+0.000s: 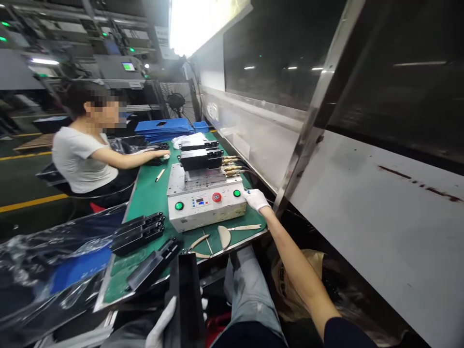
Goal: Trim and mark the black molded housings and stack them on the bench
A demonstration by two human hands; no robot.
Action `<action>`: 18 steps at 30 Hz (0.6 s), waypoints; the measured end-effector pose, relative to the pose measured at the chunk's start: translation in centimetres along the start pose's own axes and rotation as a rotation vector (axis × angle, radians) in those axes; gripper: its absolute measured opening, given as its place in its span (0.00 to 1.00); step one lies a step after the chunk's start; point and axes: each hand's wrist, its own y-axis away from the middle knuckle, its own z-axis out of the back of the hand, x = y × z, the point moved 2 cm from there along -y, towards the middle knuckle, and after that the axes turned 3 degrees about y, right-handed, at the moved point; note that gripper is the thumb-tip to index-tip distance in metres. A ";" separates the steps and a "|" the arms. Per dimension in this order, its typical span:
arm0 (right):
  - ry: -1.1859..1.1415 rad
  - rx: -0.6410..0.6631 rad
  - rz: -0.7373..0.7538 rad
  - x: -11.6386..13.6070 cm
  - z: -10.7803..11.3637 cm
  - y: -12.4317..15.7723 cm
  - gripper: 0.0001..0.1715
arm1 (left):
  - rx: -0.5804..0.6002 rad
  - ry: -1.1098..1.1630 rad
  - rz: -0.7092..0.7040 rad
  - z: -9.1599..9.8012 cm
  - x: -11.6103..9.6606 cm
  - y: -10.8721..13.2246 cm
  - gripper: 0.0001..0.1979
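My left hand [163, 325], in a white glove, grips a long black open-topped plastic housing [189, 295] low in front of me, with white fingertips showing on its far side. My right hand [256, 200], also gloved, reaches forward to the right front corner of a white control box [206, 212]. Its fingers are stretched out beside the right green button [237, 193]; whether they touch it I cannot make out. The box also has a red button [216, 197] and a left green button [179, 206]. On its top fixture sits another black housing [201, 159].
Pliers [199, 246] and a pale round-bladed tool [224, 237] lie at the green table's [145, 193] front edge. Black housings [139, 232] rest on the left. A co-worker [85, 145] sits across the left side. Hoses [234, 166] run behind the box; blue sheets [163, 128] are stacked beyond.
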 end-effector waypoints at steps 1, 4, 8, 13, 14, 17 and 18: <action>0.006 -0.015 0.016 -0.2 -0.1 0.1 0.28 | -0.006 0.040 0.012 0.2 0.1 -0.1 0.31; 0.029 -0.111 0.050 -0.6 0.4 0.5 0.24 | 0.021 0.168 0.053 0.1 0.1 -0.1 0.26; 0.016 -0.328 0.074 0.1 3.0 1.8 0.24 | 0.026 0.181 0.007 -0.4 -0.4 0.0 0.25; -0.620 -0.301 0.206 4.0 4.7 7.3 0.28 | -0.024 -0.263 -0.232 -1.1 -1.8 -1.0 0.41; -0.754 -0.201 0.221 5.0 4.5 8.9 0.28 | -0.037 -0.347 -0.285 -1.2 -2.1 -1.0 0.42; -0.980 0.011 0.271 7.7 3.5 13.3 0.30 | -0.040 -0.503 -0.389 -1.9 -2.7 -0.5 0.38; -1.009 0.042 0.288 8.3 3.2 14.4 0.30 | -0.032 -0.524 -0.396 -2.2 -2.8 -0.2 0.36</action>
